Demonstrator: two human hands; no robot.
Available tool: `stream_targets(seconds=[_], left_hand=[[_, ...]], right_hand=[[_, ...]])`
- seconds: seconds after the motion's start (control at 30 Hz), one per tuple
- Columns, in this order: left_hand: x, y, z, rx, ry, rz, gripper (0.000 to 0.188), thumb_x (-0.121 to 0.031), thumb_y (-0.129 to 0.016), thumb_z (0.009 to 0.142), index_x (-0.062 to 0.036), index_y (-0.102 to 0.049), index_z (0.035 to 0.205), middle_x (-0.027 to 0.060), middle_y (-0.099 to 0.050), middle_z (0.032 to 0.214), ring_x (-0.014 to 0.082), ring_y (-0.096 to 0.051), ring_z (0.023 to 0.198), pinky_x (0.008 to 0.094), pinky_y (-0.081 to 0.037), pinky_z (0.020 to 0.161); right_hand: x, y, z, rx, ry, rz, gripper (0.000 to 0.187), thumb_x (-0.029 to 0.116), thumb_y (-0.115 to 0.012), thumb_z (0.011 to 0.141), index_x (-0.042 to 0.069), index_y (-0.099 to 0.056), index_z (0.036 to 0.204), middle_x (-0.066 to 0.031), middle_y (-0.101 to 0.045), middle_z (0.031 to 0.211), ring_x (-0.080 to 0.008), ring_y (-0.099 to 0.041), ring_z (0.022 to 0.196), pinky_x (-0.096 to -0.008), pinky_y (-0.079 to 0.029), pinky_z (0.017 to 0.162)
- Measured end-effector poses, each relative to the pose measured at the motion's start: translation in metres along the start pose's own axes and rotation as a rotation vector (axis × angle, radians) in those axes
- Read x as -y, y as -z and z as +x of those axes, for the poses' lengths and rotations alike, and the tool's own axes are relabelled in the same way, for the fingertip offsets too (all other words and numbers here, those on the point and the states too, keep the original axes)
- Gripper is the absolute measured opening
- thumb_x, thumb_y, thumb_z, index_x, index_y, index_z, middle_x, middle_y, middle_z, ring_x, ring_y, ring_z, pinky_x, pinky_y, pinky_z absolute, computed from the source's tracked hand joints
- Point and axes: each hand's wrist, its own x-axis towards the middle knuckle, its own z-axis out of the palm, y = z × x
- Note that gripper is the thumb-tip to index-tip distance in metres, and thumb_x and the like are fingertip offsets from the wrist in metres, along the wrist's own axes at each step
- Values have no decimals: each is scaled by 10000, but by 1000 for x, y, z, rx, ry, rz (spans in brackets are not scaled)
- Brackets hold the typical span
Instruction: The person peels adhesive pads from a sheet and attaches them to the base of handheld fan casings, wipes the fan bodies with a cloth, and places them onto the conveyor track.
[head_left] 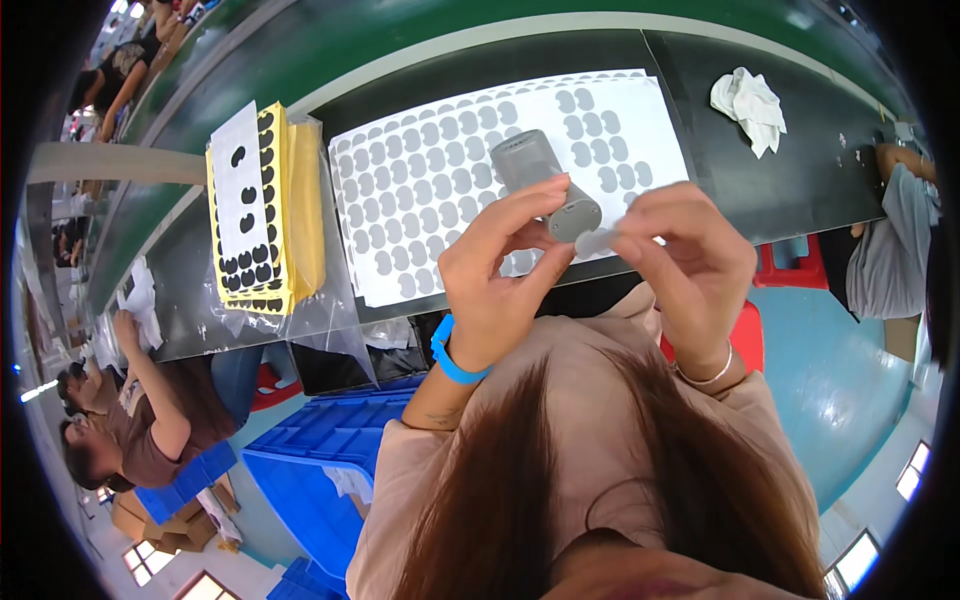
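Observation:
My left hand (500, 270), a blue band on its wrist, grips a small grey oval-ended device (528, 165). The device is tilted, with its flat end face toward me. Between the thumb and fingers of my right hand (690, 262) is a small grey sticker (596, 241), close against that end face; whether it touches is unclear. Under both hands lie white sheets of grey kidney-shaped stickers (672, 150). Gaps in the rows show at the right side of the top sheet.
Left on the black table (820, 185) stands a stack of yellow sheets (308, 210) with black stickers, on clear plastic. A crumpled white cloth (748, 105) lies at the far right. Blue crates (300, 450) stand below the table's edge. Other people sit at left and right.

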Motion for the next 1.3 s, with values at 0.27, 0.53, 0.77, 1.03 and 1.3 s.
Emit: stream_targets(seconds=[0.27,0.53,0.77,1.03,1.3], left_hand=[[-7,7,2,81,148,-176,406,133,-656,695,40,-567,1081,180,-554,1175,157,-633,820,250,-547,718],[-8,13,3,176,254,-362,401,136,-648,712,55,-560,1094,200,-524,1206,158,-622,814,254,-552,722],[-5,14,5,175,275,-385,357,126,-630,738,66,-569,1085,205,-526,1204,157,-611,851,257,-549,747],[-7,14,6,173,316,-402,310,115,-600,771,66,-578,1076,212,-532,1201,171,-609,912,265,-536,785],[-7,14,7,179,306,-420,301,119,-595,775,71,-581,1071,222,-527,1201,206,-599,978,281,-536,805]], right_hand=[[-16,-3,4,19,8,-18,143,-48,-702,695,-5,-654,822,-89,-652,827,-184,-612,855,-264,-468,721],[-14,1,3,52,-116,73,134,-68,-684,696,-13,-650,814,-94,-648,825,-178,-618,871,-256,-470,727],[-14,3,2,57,-122,72,146,-71,-684,698,-25,-652,832,-124,-638,866,-126,-607,799,-222,-472,689],[-13,3,3,51,-127,50,150,-64,-688,696,-22,-656,836,-130,-639,882,-110,-597,757,-219,-471,681],[-13,2,2,52,-118,25,140,-55,-686,704,-19,-660,836,-131,-638,891,-100,-596,715,-218,-470,670]])
